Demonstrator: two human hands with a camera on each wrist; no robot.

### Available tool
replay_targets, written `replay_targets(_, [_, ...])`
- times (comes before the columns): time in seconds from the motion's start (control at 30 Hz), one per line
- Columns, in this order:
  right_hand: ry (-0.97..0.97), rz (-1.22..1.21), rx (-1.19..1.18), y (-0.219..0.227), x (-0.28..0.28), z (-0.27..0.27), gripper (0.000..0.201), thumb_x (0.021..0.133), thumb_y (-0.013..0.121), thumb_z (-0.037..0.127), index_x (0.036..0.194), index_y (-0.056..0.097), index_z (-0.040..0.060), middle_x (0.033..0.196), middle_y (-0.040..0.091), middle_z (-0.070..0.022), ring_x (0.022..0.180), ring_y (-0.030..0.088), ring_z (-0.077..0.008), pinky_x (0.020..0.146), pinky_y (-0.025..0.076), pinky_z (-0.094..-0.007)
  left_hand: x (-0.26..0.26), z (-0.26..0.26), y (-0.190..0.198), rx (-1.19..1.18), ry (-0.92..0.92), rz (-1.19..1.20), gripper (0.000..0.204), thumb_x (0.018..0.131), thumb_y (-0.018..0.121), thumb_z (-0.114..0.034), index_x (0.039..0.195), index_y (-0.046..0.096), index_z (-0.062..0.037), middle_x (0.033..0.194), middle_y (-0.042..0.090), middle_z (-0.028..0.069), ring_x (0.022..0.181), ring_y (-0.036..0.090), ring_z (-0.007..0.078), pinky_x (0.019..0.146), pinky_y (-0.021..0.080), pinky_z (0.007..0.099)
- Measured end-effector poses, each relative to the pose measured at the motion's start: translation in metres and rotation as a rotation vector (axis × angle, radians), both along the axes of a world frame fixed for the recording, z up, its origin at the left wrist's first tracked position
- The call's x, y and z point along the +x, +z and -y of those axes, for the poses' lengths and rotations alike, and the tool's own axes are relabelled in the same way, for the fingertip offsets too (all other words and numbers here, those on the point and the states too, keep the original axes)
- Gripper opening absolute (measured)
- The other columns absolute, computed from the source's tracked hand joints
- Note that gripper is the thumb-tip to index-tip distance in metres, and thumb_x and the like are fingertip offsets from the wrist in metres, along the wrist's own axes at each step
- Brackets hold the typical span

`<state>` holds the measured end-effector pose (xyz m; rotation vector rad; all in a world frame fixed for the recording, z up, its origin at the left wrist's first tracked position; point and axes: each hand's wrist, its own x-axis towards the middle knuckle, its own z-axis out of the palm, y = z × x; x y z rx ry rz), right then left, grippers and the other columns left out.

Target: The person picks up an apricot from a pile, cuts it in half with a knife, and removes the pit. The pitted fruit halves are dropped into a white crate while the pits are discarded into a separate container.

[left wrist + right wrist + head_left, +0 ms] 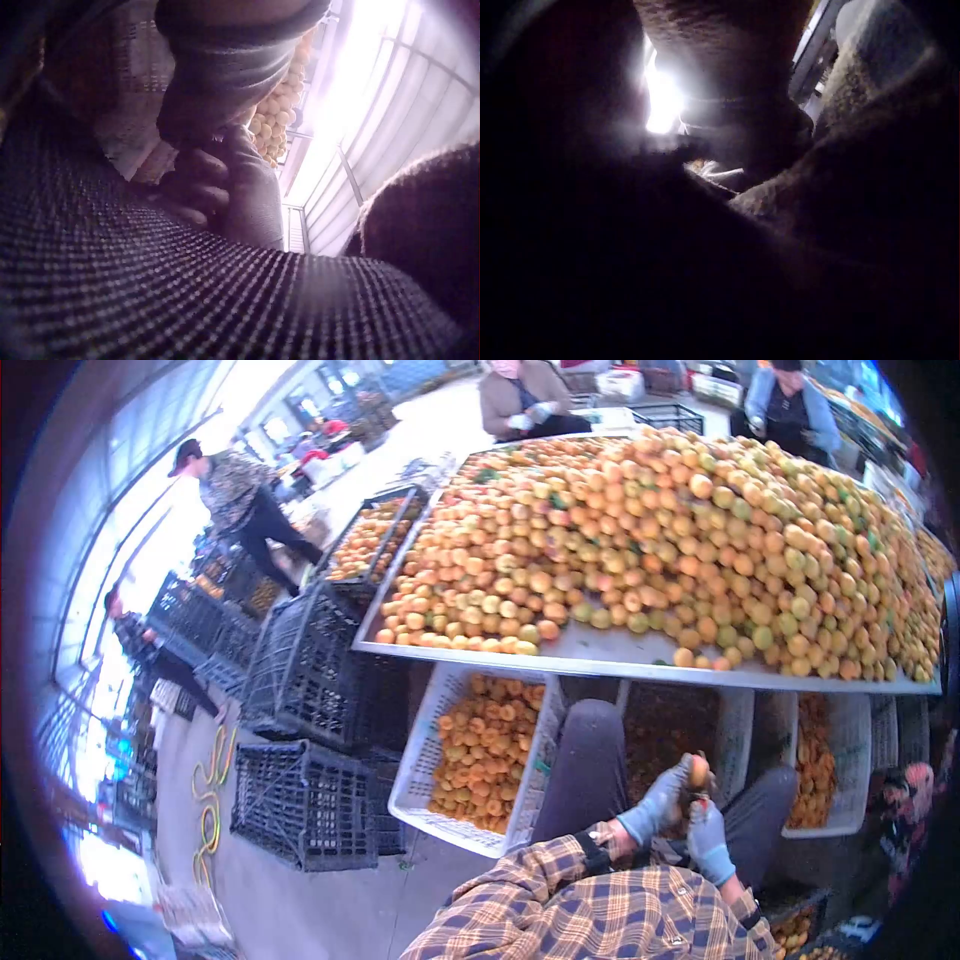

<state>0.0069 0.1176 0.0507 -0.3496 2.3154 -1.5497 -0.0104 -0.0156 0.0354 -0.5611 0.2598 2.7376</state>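
Note:
In the head view my gloved left hand pinches an orange fruit at its fingertips, above my lap. Just below and to the right is my gloved right hand, its fingers close to the left hand's; whether it grips anything is too small to tell. The left wrist view shows gloved fingers bent close together, with the fruit hidden. Most of the right wrist view is dark, and no held thing is clear there.
A tilted white-edged table bears a large fruit heap. Below it stand a white crate of halved fruit, a dark-filled crate and another white crate. Black crates stand left. Several people are around.

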Motion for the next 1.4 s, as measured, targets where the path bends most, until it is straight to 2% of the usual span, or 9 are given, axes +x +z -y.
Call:
replay_targets(0.03, [-0.028,-0.016,0.026,0.006,-0.005,0.0,0.041,0.095,0.043,0.037,0.098,0.054,-0.0022,0.079,0.06,-0.0146,0.07,0.056,-0.0263,0.064,0.044,-0.0362,0.002,-0.003,0.008,-0.079,-0.022,-0.006,0.041,0.082,0.061,-0.045,0.101,0.057,-0.008,0.09,0.063,0.0082,0.078,0.06,0.021,0.073,0.051,0.0368])
replay_targets(0.17, [0.105,0.334,-0.106,0.022,-0.028,-0.011,0.031,0.095,0.045,0.034,0.091,0.054,0.004,0.068,0.051,0.0,0.057,0.047,-0.0088,0.051,0.039,-0.0258,0.006,0.021,0.034,-0.095,-0.171,-0.159,0.04,0.083,0.062,-0.042,0.103,0.054,-0.0078,0.088,0.06,0.006,0.078,0.059,0.0174,0.071,0.051,0.0319])
replay_targets(0.3, [0.103,0.413,0.006,0.051,-0.027,-0.01,0.033,0.095,0.046,0.035,0.092,0.054,0.0034,0.071,0.053,-0.002,0.059,0.049,-0.0111,0.053,0.042,-0.0287,0.001,0.019,0.041,-0.476,0.011,-0.3,0.034,0.087,0.059,-0.037,0.102,0.053,-0.0078,0.091,0.057,0.002,0.077,0.057,0.0121,0.071,0.05,0.0279])
replay_targets(0.37, [0.07,0.399,-0.005,0.019,-0.022,0.0,0.032,0.095,0.045,0.033,0.093,0.055,0.0028,0.073,0.055,-0.0043,0.061,0.051,-0.0136,0.056,0.044,-0.0313,-0.002,0.014,0.032,-0.464,0.045,-0.253,0.037,0.086,0.058,-0.042,0.099,0.056,-0.008,0.089,0.06,0.0036,0.077,0.058,0.0144,0.072,0.05,0.0291])
replay_targets(0.43, [0.004,-0.184,0.073,-0.009,-0.008,0.008,0.031,0.094,0.043,0.029,0.096,0.055,0.0009,0.08,0.06,-0.0126,0.071,0.057,-0.0235,0.066,0.046,-0.0372,-0.002,0.005,0.008,0.015,-0.026,-0.046,0.042,0.085,0.055,-0.049,0.096,0.059,-0.0085,0.087,0.063,0.0055,0.077,0.059,0.0176,0.072,0.05,0.0313])
replay_targets(0.6, [0.116,0.137,0.169,0.025,-0.029,0.006,0.025,0.092,0.047,0.02,0.1,0.056,-0.0011,0.086,0.062,-0.0126,0.08,0.056,-0.018,0.071,0.046,-0.0341,0.004,0.012,0.024,-0.255,-0.135,-0.072,0.045,0.084,0.055,-0.052,0.098,0.06,-0.0097,0.092,0.062,0.007,0.087,0.058,0.0198,0.081,0.048,0.0385])
replay_targets(0.87, [-0.045,0.189,0.334,0.029,0.003,0.006,0.032,0.091,0.048,0.029,0.098,0.053,-0.0025,0.088,0.061,-0.0265,0.085,0.058,-0.0439,0.069,0.046,-0.0453,0.005,0.006,0.018,-0.076,-0.057,-0.01,0.043,0.087,0.054,-0.045,0.108,0.054,-0.0072,0.094,0.061,0.0097,0.087,0.058,0.0227,0.08,0.048,0.0365])
replay_targets(1.1, [-0.006,0.128,0.229,0.017,-0.013,0.005,0.035,0.09,0.048,0.033,0.094,0.054,-0.0011,0.086,0.06,-0.0285,0.086,0.057,-0.0448,0.069,0.045,-0.0495,0.0,0.012,-0.005,-0.472,-0.066,-0.104,0.042,0.087,0.058,-0.041,0.107,0.055,-0.0043,0.094,0.061,0.0103,0.089,0.058,0.0236,0.084,0.046,0.0389])
replay_targets(1.4, [0.023,0.177,0.451,0.02,-0.005,0.009,0.041,0.09,0.047,0.036,0.103,0.049,-0.0029,0.085,0.062,-0.0279,0.08,0.06,-0.0431,0.069,0.047,-0.0488,0.006,0.005,-0.015,-0.367,-0.12,0.089,0.059,0.085,0.049,-0.058,0.096,0.055,-0.001,0.088,0.06,0.0116,0.084,0.057,0.0254,0.081,0.048,0.0387])
